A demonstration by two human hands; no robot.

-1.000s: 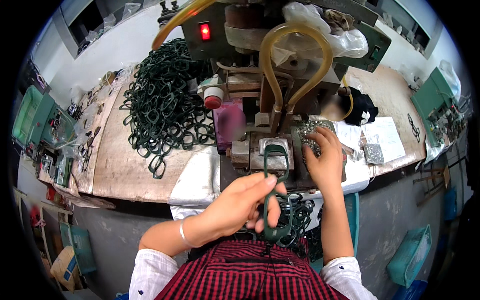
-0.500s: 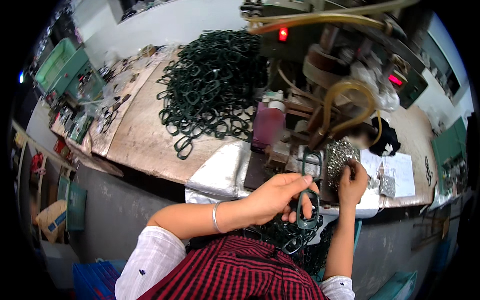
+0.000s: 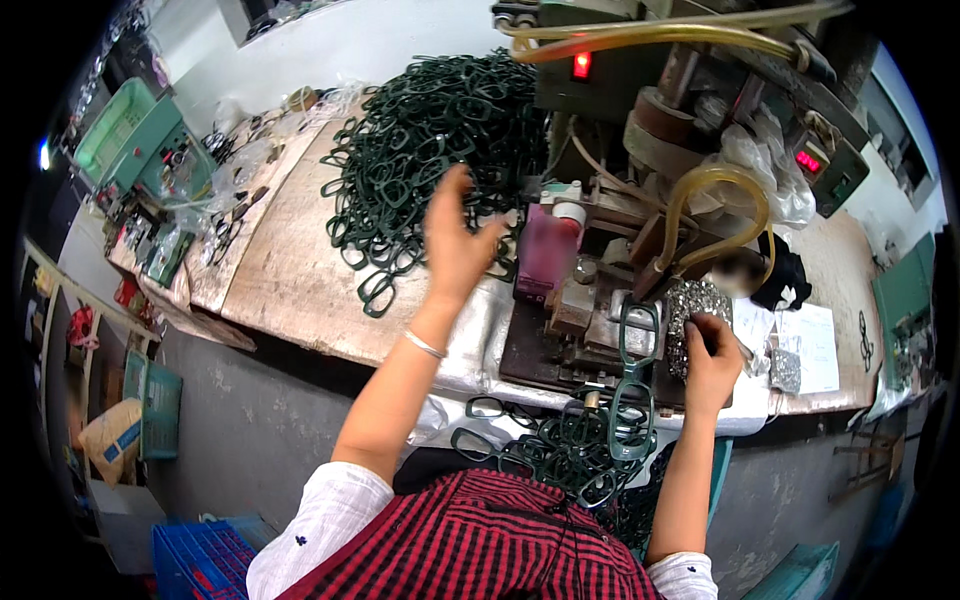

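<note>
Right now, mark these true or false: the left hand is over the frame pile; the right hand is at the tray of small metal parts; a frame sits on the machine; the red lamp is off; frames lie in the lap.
1. The left hand is over the frame pile. True.
2. The right hand is at the tray of metal parts. True.
3. A frame sits on the machine. True; it hangs over the front edge.
4. The red lamp is off. False: it glows.
5. Frames lie in the lap. True.
6. The left hand holds a frame. False: its fingers are spread and hold nothing.
</note>
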